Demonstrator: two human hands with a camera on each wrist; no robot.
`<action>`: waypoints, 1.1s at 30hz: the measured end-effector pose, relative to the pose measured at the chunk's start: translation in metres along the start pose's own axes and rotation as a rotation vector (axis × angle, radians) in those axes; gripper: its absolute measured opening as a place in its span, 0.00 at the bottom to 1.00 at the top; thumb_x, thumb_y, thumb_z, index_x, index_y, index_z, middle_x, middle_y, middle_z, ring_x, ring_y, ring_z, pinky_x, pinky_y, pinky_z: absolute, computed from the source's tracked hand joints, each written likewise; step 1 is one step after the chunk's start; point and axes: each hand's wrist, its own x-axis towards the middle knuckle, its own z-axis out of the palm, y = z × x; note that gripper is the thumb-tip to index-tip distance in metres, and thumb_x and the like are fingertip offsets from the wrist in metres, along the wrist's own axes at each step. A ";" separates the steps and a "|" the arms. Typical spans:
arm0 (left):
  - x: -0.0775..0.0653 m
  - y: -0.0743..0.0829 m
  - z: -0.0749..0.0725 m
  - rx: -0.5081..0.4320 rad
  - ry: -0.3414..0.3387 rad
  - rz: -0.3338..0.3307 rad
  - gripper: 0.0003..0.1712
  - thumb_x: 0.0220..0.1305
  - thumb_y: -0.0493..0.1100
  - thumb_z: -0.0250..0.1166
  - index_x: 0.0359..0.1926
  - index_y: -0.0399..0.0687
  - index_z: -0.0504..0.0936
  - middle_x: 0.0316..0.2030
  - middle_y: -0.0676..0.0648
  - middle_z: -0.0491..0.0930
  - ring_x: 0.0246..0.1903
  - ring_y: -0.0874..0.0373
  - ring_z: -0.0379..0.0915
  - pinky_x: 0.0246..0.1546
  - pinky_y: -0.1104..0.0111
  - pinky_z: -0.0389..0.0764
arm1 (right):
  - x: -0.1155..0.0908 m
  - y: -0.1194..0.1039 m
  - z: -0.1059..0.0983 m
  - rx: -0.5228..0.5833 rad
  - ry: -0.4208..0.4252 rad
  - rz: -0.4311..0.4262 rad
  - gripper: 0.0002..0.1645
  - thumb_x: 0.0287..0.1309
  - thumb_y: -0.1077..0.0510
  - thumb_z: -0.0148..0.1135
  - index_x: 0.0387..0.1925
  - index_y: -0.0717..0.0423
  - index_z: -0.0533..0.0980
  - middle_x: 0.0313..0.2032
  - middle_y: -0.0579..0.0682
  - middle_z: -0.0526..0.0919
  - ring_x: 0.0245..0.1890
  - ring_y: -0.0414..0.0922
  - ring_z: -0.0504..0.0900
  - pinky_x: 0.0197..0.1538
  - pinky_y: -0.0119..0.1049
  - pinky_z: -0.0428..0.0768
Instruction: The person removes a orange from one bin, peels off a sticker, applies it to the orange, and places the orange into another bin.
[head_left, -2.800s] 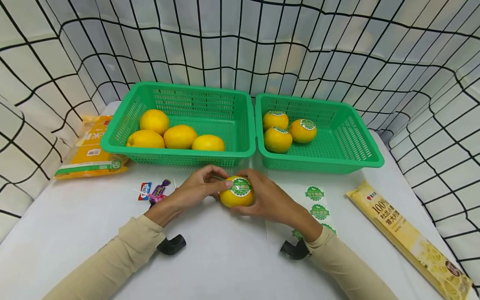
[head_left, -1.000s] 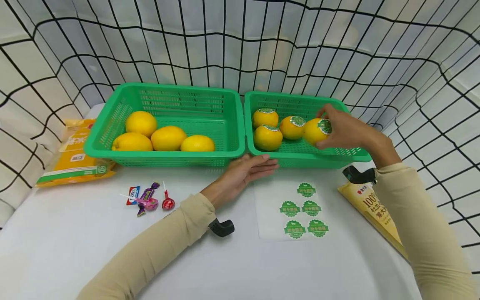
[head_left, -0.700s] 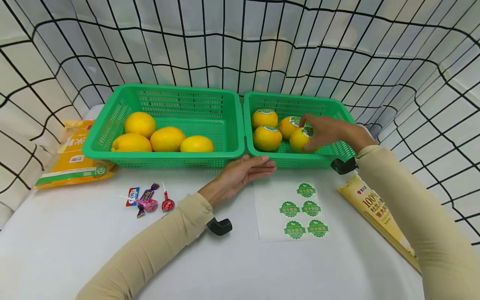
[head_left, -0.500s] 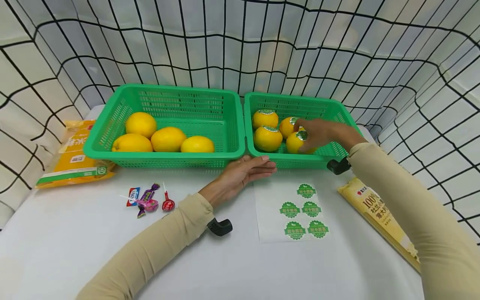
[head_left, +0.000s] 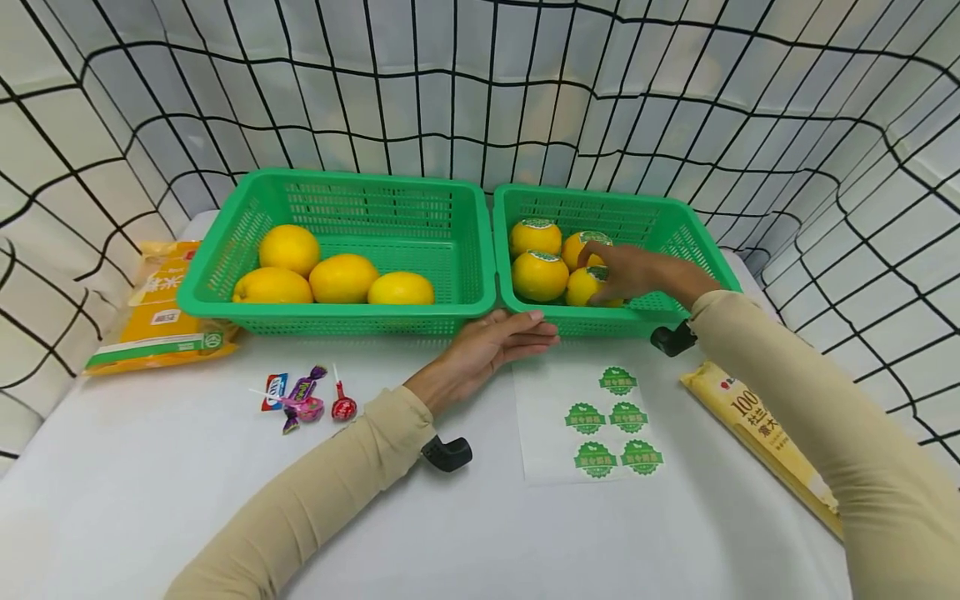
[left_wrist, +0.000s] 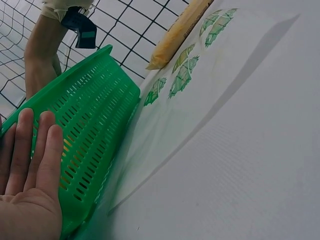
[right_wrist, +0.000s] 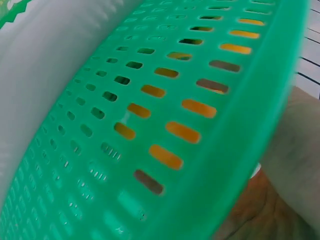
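Note:
In the head view, my right hand (head_left: 637, 273) reaches into the right green basket (head_left: 693, 242) and holds a stickered orange (head_left: 583, 285) by its right side. Three more oranges, each with a green-and-white sticker, sit beside it, such as the front-left orange (head_left: 540, 276). My left hand (head_left: 483, 350) lies with straight fingers at the front of the baskets, holding nothing; in the left wrist view its fingers (left_wrist: 49, 155) are against the basket wall (left_wrist: 95, 130). In the right wrist view the basket wall (right_wrist: 115, 160) hides most of the right hand (right_wrist: 295, 165).
A left green basket (head_left: 337, 310) holds several oranges without visible stickers. In front lie a sticker sheet (head_left: 547, 450), wrapped candies (head_left: 303, 390) and a red lollipop (head_left: 343, 407). A yellow bag (head_left: 161, 317) stands left, a noodle packet (head_left: 757, 433) right. Black wire mesh (head_left: 480, 83) surrounds the table.
Both hands held the stickered orange over the table earlier. My right hand carried it into the right basket and moved it left against the others. My left hand let go and moved to the basket front.

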 end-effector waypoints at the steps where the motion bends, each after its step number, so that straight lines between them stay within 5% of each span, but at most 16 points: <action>1: 0.000 0.000 0.000 0.001 0.000 0.000 0.09 0.79 0.40 0.63 0.50 0.38 0.79 0.57 0.32 0.85 0.58 0.43 0.85 0.70 0.48 0.75 | 0.000 0.001 0.000 -0.004 0.006 -0.002 0.37 0.69 0.55 0.70 0.72 0.54 0.63 0.68 0.67 0.73 0.51 0.58 0.77 0.59 0.56 0.80; 10: 0.000 0.002 -0.001 -0.009 0.019 0.000 0.08 0.80 0.40 0.62 0.51 0.38 0.78 0.61 0.27 0.80 0.53 0.48 0.88 0.65 0.56 0.81 | -0.005 0.003 -0.001 -0.009 0.025 -0.030 0.39 0.69 0.55 0.71 0.75 0.55 0.64 0.68 0.66 0.75 0.47 0.56 0.80 0.60 0.58 0.79; 17: 0.000 0.003 -0.003 0.021 0.022 -0.018 0.15 0.80 0.43 0.63 0.56 0.35 0.78 0.55 0.36 0.87 0.57 0.47 0.86 0.68 0.53 0.78 | -0.010 0.005 -0.003 -0.011 0.073 -0.019 0.41 0.68 0.51 0.73 0.76 0.54 0.64 0.67 0.68 0.77 0.67 0.65 0.76 0.67 0.67 0.75; 28: -0.004 -0.001 -0.005 0.106 -0.017 -0.036 0.27 0.81 0.44 0.61 0.70 0.30 0.73 0.58 0.37 0.86 0.59 0.47 0.85 0.62 0.61 0.83 | -0.001 0.007 0.007 -0.093 0.081 0.004 0.36 0.69 0.54 0.71 0.72 0.54 0.67 0.65 0.67 0.78 0.57 0.62 0.78 0.63 0.63 0.79; 33: -0.009 0.000 -0.004 0.144 -0.023 -0.027 0.27 0.81 0.45 0.61 0.71 0.32 0.74 0.58 0.37 0.86 0.59 0.47 0.85 0.62 0.61 0.83 | -0.003 0.007 0.005 -0.050 0.083 0.013 0.41 0.69 0.52 0.72 0.75 0.54 0.64 0.69 0.69 0.74 0.63 0.65 0.76 0.64 0.64 0.77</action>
